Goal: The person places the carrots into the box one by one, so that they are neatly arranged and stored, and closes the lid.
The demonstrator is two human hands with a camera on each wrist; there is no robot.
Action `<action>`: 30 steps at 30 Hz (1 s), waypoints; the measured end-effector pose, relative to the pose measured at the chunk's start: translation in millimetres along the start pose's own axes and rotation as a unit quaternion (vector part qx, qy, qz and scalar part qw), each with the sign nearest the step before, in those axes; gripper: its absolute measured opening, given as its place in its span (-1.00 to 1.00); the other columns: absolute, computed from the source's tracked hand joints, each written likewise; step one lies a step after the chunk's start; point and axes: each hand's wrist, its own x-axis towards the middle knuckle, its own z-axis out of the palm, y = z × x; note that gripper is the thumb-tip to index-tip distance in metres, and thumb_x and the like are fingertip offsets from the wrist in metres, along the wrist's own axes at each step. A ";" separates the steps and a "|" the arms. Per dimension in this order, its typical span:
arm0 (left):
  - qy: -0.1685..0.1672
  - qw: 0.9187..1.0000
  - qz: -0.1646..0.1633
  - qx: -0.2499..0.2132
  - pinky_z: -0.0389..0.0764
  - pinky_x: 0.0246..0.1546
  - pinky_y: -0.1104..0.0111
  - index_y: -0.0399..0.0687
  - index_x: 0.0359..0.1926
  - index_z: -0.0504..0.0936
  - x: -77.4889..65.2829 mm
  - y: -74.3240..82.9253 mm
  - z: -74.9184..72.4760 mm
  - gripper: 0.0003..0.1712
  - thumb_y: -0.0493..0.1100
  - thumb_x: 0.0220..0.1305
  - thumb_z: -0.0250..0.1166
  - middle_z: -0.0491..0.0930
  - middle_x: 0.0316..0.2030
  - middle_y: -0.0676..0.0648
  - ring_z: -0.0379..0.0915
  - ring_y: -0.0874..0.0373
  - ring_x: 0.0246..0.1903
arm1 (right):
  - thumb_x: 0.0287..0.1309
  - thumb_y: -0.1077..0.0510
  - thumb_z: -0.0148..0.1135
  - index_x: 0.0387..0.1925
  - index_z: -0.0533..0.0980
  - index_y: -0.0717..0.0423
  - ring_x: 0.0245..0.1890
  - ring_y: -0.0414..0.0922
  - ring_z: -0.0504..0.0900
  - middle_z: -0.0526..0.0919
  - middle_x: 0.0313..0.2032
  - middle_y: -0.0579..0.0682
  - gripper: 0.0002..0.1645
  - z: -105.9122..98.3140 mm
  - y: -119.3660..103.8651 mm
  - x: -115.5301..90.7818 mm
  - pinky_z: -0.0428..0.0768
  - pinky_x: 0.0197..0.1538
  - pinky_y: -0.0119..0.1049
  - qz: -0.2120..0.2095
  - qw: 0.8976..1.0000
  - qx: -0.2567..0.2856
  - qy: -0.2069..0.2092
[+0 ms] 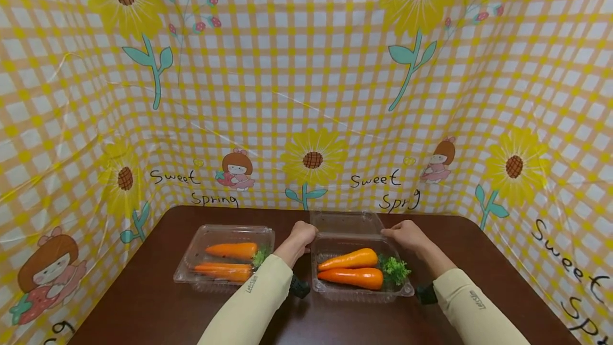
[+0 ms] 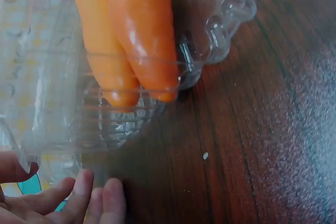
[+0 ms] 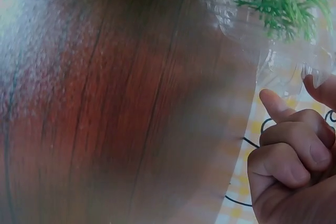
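An open clear plastic clamshell box (image 1: 362,294) stands on the table in front of me, its see-through lid (image 1: 346,223) tipped up at the back. Inside lie two orange carrots (image 1: 351,278) side by side, with leafy green tops (image 1: 395,269) at the right end. My left hand (image 1: 303,235) pinches the lid's left edge; in the left wrist view its thumb (image 2: 17,167) lies against a plastic corner, the other fingers below. At the lid's right edge, my right hand (image 1: 408,235) pinches the plastic between thumb and index finger, its other fingers curled in the right wrist view.
To the left, a second clear clamshell box (image 1: 201,236), its lid down, holds carrots (image 1: 232,250) with green tops. The dark brown wooden table (image 1: 143,302) is backed by a yellow checked cloth (image 1: 287,95) with sunflowers, which also hangs at both sides.
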 end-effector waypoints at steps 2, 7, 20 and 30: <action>0.001 1.000 0.002 -0.005 0.57 -0.22 0.13 -0.31 0.14 0.48 0.5 -1.7 0.1 -0.67 -0.27 0.41 0.15 0.47 0.13 -0.23 0.41 -0.06 -0.06 | 0.41 -0.04 0.17 0.11 0.57 0.46 -0.50 -0.16 0.49 0.66 -0.38 0.15 -0.40 2.8 0.2 1.7 0.52 -0.40 -0.22 0.009 1.000 0.009 -0.002; -0.002 1.000 0.008 -0.011 0.58 -0.23 0.16 -0.30 0.12 0.48 1.5 -5.0 0.4 -0.70 -0.28 0.43 0.12 0.49 0.08 -0.21 0.39 -0.01 -0.12 | 0.40 -0.01 0.16 0.17 0.54 0.44 -0.73 -0.25 0.16 0.26 -0.71 -0.17 -0.41 7.5 2.5 4.6 0.29 -0.58 -0.33 0.023 0.999 0.045 -0.010; -0.018 0.999 0.040 -0.022 0.57 -0.28 0.22 -0.32 0.08 0.55 4.7 -2.1 -4.0 -0.72 -0.32 0.42 0.11 0.47 0.17 -0.22 0.43 -0.06 0.02 | 0.39 0.08 0.15 0.15 0.55 0.43 -0.80 -0.27 0.06 0.17 -0.80 -0.19 -0.48 6.6 0.5 6.2 0.22 -0.65 -0.39 0.016 0.995 0.094 -0.005; -0.013 0.998 0.059 -0.015 0.59 -0.29 0.24 -0.31 0.30 0.52 2.3 -3.5 -4.6 -0.53 -0.30 0.41 0.11 0.41 0.36 -0.22 0.49 -0.05 0.06 | 0.39 0.08 0.15 0.16 0.55 0.43 -0.80 -0.26 0.09 0.18 -0.78 -0.19 -0.48 10.2 2.1 5.4 0.25 -0.65 -0.39 0.012 0.995 0.102 0.012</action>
